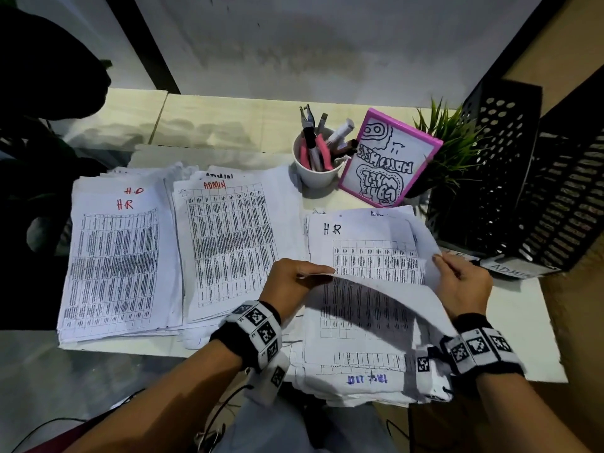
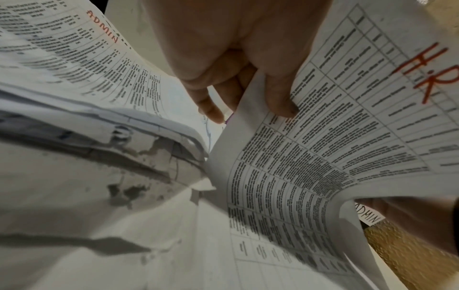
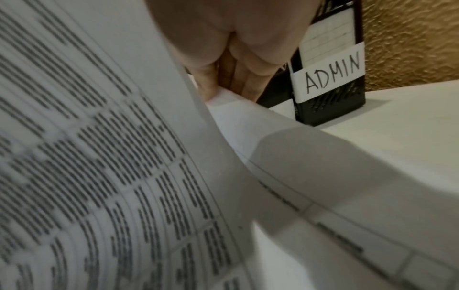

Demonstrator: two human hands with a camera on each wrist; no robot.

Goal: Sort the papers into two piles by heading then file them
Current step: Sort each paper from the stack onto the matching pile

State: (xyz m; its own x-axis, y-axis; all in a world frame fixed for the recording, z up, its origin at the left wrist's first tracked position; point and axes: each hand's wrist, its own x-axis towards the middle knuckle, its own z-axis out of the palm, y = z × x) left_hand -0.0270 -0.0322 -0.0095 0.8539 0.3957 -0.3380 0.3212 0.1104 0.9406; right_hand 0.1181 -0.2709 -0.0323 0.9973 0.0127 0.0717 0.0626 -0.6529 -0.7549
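Three paper piles lie on the table: an HR pile at the left, an ADMIN pile in the middle, and a mixed pile at the right with "H.R" in black on top. Both hands hold one printed sheet lifted off the mixed pile and curled toward me. My left hand pinches its left edge and my right hand grips its right edge. In the left wrist view the left hand pinches this sheet, which carries a red "H.R" heading. The right hand shows behind the blurred sheet.
A black mesh file rack stands at the right, with an ADMIN label on one slot. Behind the piles are a white cup of pens, a pink-framed board and a green plant. The table's front edge runs just below the piles.
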